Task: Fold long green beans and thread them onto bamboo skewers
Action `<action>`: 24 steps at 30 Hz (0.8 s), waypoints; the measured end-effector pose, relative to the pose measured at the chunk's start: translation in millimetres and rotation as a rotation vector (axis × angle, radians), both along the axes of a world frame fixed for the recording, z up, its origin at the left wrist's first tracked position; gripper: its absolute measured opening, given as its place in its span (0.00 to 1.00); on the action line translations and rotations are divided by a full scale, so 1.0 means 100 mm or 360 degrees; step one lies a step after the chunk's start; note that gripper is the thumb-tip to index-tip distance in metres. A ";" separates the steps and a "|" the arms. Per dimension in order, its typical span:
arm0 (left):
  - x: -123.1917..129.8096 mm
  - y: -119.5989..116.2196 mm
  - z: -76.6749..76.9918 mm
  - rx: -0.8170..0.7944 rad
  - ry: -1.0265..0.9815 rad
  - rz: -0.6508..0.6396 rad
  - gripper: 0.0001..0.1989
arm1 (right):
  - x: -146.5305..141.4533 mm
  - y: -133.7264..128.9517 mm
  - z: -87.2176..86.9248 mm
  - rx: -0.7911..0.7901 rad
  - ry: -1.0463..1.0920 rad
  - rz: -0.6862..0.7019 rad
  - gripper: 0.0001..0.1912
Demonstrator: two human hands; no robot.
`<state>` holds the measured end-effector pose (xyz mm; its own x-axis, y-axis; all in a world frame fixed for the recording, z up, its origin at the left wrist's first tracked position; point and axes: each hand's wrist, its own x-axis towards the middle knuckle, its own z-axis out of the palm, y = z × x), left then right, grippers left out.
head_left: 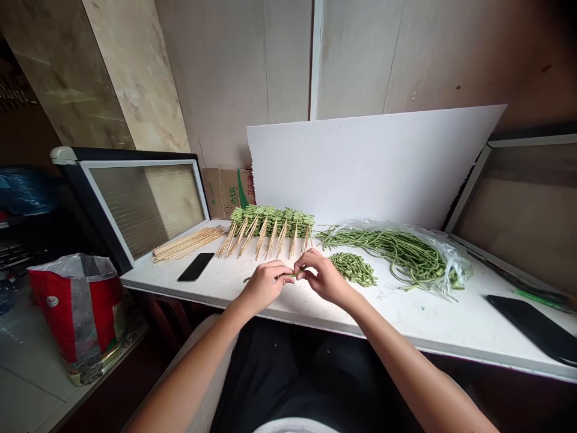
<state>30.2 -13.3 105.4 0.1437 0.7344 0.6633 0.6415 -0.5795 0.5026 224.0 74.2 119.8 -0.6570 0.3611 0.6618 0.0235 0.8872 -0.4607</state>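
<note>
A slender green bean stem [296, 274] sits at lower centre of the frame, pinched firmly between the fingertips of both hands; the left hand [264, 285] and right hand [325, 278] clench it close together above the white tabletop [406, 319]; a heap of short green pieces [353, 269] lies just right; green pieces on pale bamboo skewers [270, 221] line the far edge; a black smartphone [195, 267] lies near the left hand

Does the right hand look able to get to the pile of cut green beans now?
Probably yes: the right hand sits beside the cut green beans, with nothing visible between them, though it pinches a green strand.
</note>
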 end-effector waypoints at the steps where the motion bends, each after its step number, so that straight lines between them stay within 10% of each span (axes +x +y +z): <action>1: 0.00 0.00 0.00 0.0009 -0.0013 -0.0023 0.07 | 0.00 0.00 0.00 -0.0004 -0.0009 0.0017 0.07; 14: 0.00 -0.01 0.00 -0.0080 0.0156 -0.0192 0.15 | 0.16 0.12 0.09 -0.0222 -0.0233 0.0232 0.07; 24: -0.07 0.07 -0.11 -0.0247 0.0213 -0.0063 0.09 | 0.59 0.95 -0.27 -0.0186 -0.0603 -0.0527 0.12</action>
<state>23.5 -6.3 94.7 0.2536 0.8186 0.5154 0.6870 -0.5275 0.4998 282.7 169.6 92.5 -0.6807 0.6476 0.3425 0.4787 0.7471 -0.4612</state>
